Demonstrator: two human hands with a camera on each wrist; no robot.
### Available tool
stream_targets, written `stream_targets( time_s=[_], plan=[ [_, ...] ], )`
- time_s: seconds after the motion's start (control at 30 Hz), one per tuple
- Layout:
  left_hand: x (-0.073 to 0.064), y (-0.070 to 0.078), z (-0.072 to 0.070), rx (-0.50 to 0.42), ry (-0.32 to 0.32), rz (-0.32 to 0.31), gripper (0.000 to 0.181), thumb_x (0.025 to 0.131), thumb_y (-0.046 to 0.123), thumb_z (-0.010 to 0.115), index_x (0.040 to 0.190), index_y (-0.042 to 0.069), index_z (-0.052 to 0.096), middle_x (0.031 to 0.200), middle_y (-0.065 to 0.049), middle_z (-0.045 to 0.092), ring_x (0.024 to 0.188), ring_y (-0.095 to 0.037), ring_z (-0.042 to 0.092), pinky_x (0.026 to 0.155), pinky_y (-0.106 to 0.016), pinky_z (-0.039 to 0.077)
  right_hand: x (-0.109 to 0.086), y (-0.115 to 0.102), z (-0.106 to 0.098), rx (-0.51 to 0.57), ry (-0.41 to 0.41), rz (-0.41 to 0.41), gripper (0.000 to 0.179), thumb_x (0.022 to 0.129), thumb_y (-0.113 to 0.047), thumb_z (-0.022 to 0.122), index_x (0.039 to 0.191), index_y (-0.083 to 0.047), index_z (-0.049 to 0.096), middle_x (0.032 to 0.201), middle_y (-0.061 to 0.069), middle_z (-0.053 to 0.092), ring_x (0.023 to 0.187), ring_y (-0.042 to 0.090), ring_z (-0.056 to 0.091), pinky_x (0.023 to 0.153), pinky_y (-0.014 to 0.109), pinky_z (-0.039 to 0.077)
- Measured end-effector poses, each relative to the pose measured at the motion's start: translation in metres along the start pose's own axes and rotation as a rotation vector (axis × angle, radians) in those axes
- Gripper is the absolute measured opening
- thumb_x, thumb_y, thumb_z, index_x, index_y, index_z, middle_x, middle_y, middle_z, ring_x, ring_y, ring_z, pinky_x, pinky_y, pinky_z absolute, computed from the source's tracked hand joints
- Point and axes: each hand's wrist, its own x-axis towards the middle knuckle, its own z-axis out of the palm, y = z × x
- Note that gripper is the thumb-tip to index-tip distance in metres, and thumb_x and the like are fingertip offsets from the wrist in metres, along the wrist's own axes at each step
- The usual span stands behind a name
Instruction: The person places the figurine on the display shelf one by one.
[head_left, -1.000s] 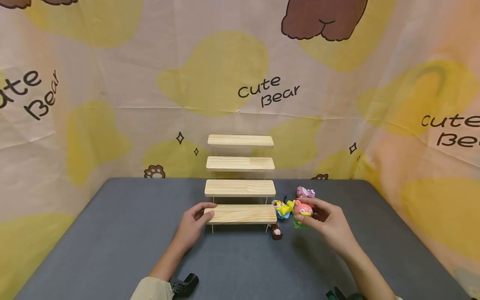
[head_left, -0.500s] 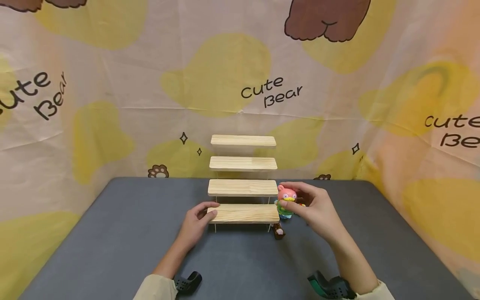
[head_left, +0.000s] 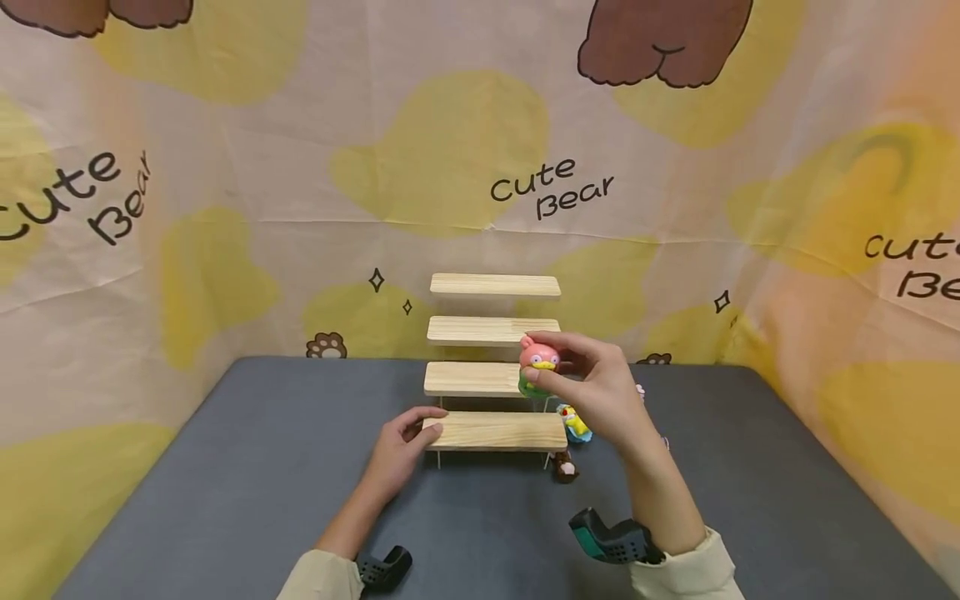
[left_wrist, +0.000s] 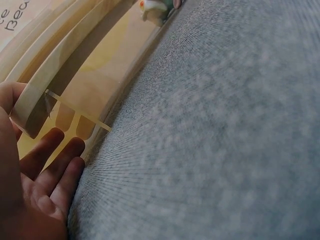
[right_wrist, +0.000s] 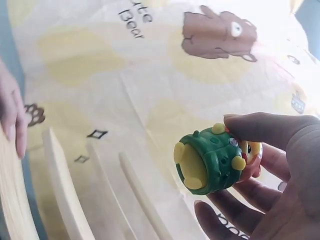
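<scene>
My right hand (head_left: 600, 392) pinches a small toy figurine (head_left: 538, 354) with a pink head, yellow mouth and green body. It is upright in the air, in front of the right part of the stand's second-lowest shelf. In the right wrist view the figurine (right_wrist: 210, 160) shows its green body and yellow underside between thumb and fingers. A stepped wooden display stand (head_left: 495, 432) with several pale boards stands on the table. My left hand (head_left: 401, 454) grips the left end of its lowest board. In the left wrist view some fingers (left_wrist: 60, 160) lie below that board.
Right of the stand lie a blue-and-yellow figurine (head_left: 574, 423) and a brown figurine (head_left: 564, 467). More toys are mostly hidden behind the right forearm. The grey tabletop (head_left: 300, 467) extends to both sides, with a printed cloth (head_left: 420, 150) behind.
My right hand has carried the pink-headed figurine left and upward, from beside the other toys to in front of the shelves. My left hand keeps its grip on the lowest board.
</scene>
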Motion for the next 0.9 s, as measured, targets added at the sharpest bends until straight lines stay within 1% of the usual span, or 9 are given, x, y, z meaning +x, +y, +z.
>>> stream_targets(
  time_s=[0.1,0.2,0.3,0.4,0.5,0.63,0.77,0.9],
  plan=[
    [0.001,0.0,0.003,-0.001,0.003,-0.012,0.022,0.097,0.017,0.068,0.116,0.009,0.073,0.126,-0.013,0.069,0.104,-0.009,0.065,0.085,-0.021,0.05,-0.003,0.002,0.005,0.057,0.035,-0.022,0.043,0.084,-0.004,0.079,0.126,-0.007,0.071,0.113,0.016,0.073,0.091,0.012,0.067,0.078,0.023,0.056],
    [0.001,0.0,0.005,0.0,0.002,-0.021,0.021,0.097,0.017,0.068,0.116,0.009,0.073,0.126,-0.012,0.068,0.103,-0.012,0.065,0.085,-0.021,0.05,-0.005,0.006,0.008,0.089,0.075,-0.04,0.042,0.084,-0.002,0.079,0.125,-0.005,0.07,0.117,0.016,0.072,0.093,0.01,0.067,0.08,0.021,0.056],
    [0.0,0.002,0.005,0.0,0.004,-0.023,0.021,0.097,0.016,0.068,0.116,0.009,0.073,0.127,-0.013,0.068,0.104,-0.014,0.064,0.085,-0.021,0.05,-0.005,0.008,0.01,0.101,0.088,-0.064,0.042,0.084,0.0,0.079,0.125,-0.004,0.07,0.117,0.016,0.071,0.094,0.009,0.066,0.08,0.021,0.056],
    [-0.001,0.002,0.003,-0.004,0.009,-0.021,0.021,0.097,0.014,0.067,0.116,0.008,0.072,0.127,-0.014,0.068,0.104,-0.012,0.064,0.086,-0.021,0.05,-0.004,0.011,0.014,0.101,0.074,-0.1,0.042,0.083,0.001,0.079,0.124,-0.003,0.07,0.117,0.017,0.071,0.094,0.009,0.065,0.079,0.022,0.055],
    [-0.001,0.002,0.002,-0.002,0.012,-0.014,0.021,0.097,0.014,0.067,0.116,0.008,0.072,0.127,-0.014,0.068,0.104,-0.01,0.064,0.086,-0.021,0.05,-0.002,0.013,0.018,0.085,0.06,-0.115,0.042,0.083,0.0,0.079,0.123,-0.005,0.071,0.116,0.016,0.072,0.094,0.009,0.065,0.08,0.023,0.055],
    [-0.001,0.002,0.001,0.006,0.001,-0.007,0.022,0.097,0.016,0.067,0.117,0.008,0.072,0.128,-0.014,0.068,0.104,-0.008,0.064,0.086,-0.021,0.05,0.0,0.017,0.025,0.111,0.019,-0.092,0.042,0.083,-0.001,0.08,0.124,-0.005,0.071,0.118,0.016,0.071,0.095,0.009,0.065,0.08,0.024,0.056],
    [-0.001,0.001,0.001,0.001,-0.008,-0.006,0.022,0.097,0.015,0.067,0.117,0.007,0.072,0.128,-0.014,0.068,0.103,-0.006,0.064,0.086,-0.021,0.05,0.001,0.022,0.031,0.146,-0.035,-0.048,0.041,0.084,-0.004,0.08,0.124,-0.006,0.07,0.119,0.016,0.07,0.094,0.012,0.065,0.078,0.025,0.057],
    [-0.001,0.0,0.001,-0.002,-0.002,-0.001,0.022,0.097,0.014,0.068,0.117,0.007,0.072,0.127,-0.014,0.068,0.104,-0.005,0.064,0.087,-0.02,0.049,0.002,0.029,0.037,0.129,-0.059,-0.016,0.04,0.085,-0.008,0.08,0.123,-0.009,0.071,0.116,0.014,0.07,0.095,0.014,0.064,0.08,0.027,0.057]
  ],
)
